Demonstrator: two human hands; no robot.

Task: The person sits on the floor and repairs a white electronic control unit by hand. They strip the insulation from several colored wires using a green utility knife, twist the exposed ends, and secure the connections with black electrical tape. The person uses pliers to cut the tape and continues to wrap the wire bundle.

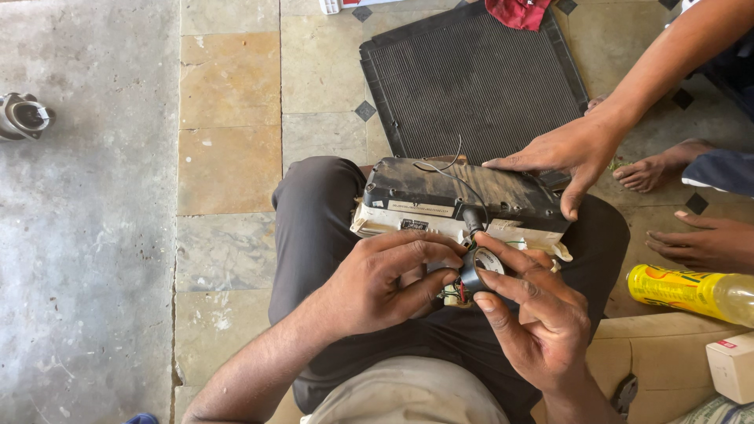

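Observation:
A dusty black and white instrument housing lies across my lap, thin wires curling off its top. My left hand and my right hand meet just below it. Both pinch a small roll of black tape at a connector with red and green wires. My left thumb and fingers close around the connector side; my right fingers hold the roll. Another person's hand reaches in from the upper right and presses on the housing's far right corner.
A black ribbed mat lies on the tiled floor ahead, a red cloth at its far edge. A yellow bottle and a small box sit at right on cardboard. The other person's bare foot rests nearby. A metal part lies far left.

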